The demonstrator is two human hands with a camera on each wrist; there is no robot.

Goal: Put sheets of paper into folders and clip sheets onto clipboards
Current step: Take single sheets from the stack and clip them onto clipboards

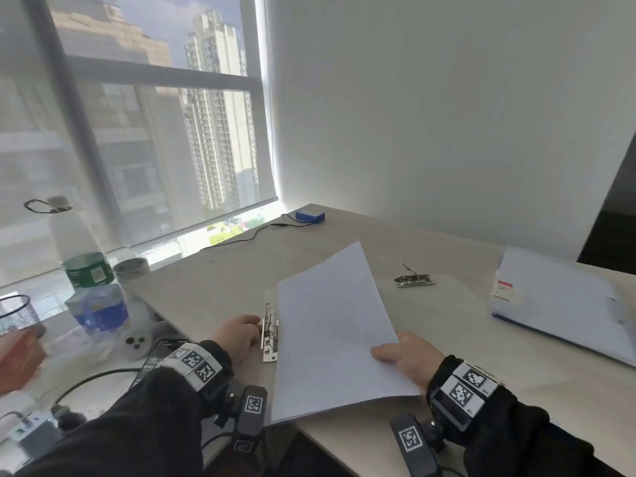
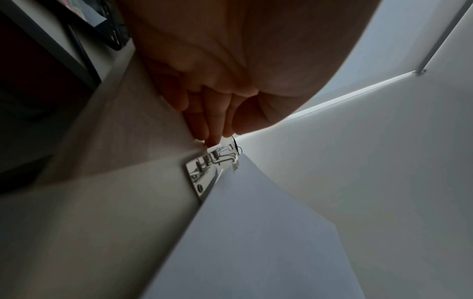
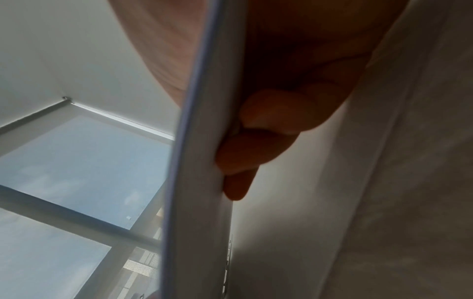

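Observation:
A stack of white sheets (image 1: 330, 332) lies slanted over the wooden desk (image 1: 447, 339). Its left edge sits by a metal clip (image 1: 270, 333) whose board is hidden beneath the sheets. My right hand (image 1: 406, 359) grips the stack's right edge, thumb on top. In the right wrist view, that hand's fingers (image 3: 256, 153) curl under the sheets (image 3: 202, 161). My left hand (image 1: 241, 333) is at the clip's left side. In the left wrist view, its fingertips (image 2: 212, 139) pinch the far end of the clip (image 2: 204, 168), beside the sheets (image 2: 256, 242).
A second metal clip (image 1: 413, 279) lies open on a clear board further back. A wrapped ream of paper (image 1: 557, 304) sits at the right. A blue box (image 1: 309, 215) with a cable is near the window. Bottles (image 1: 86, 270), a mesh cup (image 1: 17, 315) and a phone (image 1: 161, 352) crowd the left.

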